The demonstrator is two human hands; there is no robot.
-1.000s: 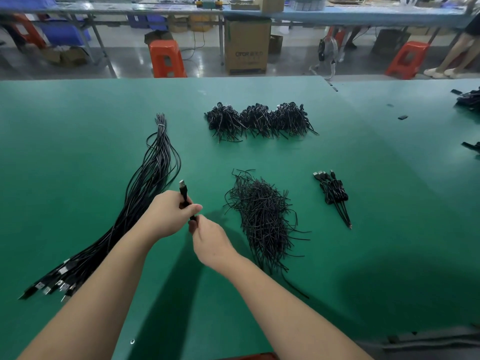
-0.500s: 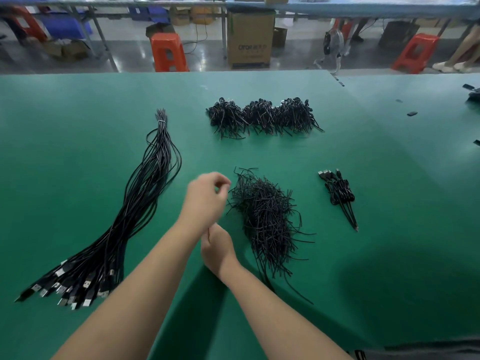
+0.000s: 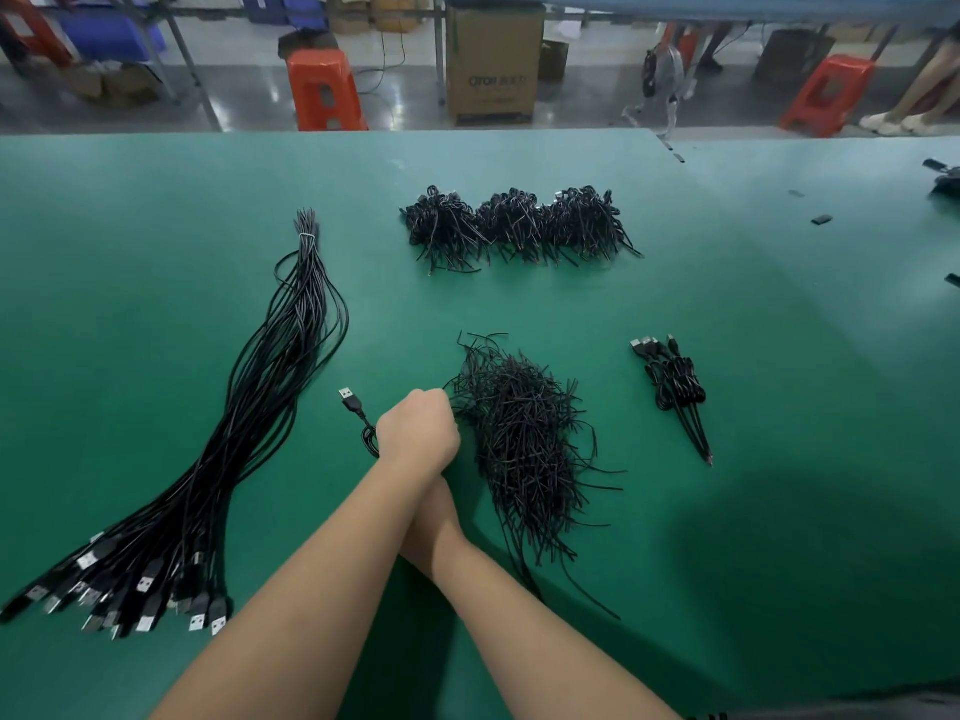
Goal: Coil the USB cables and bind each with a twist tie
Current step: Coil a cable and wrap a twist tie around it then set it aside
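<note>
My left hand (image 3: 418, 433) crosses over my right forearm, and its curled fingers pinch at the left edge of a loose pile of black twist ties (image 3: 524, 439). My right hand (image 3: 434, 527) lies mostly hidden under the left wrist. It holds a coiled black USB cable (image 3: 363, 428), whose plug and a loop stick out to the left of my left hand. A long bundle of uncoiled black USB cables (image 3: 249, 423) lies on the left of the green table (image 3: 130, 304). To the right rest three coiled, tied cables (image 3: 675, 387).
Three dark heaps of tied cables (image 3: 519, 226) sit in a row farther back on the table. Small black pieces (image 3: 823, 219) lie at the far right. Beyond the table's far edge stand orange stools (image 3: 324, 88), a cardboard box (image 3: 493, 65) and a person's legs (image 3: 919, 96).
My left hand let go of the coiled cable and moved right to the twist-tie pile, crossing over my right arm. The cable's plug now points left, held low by my right hand.
</note>
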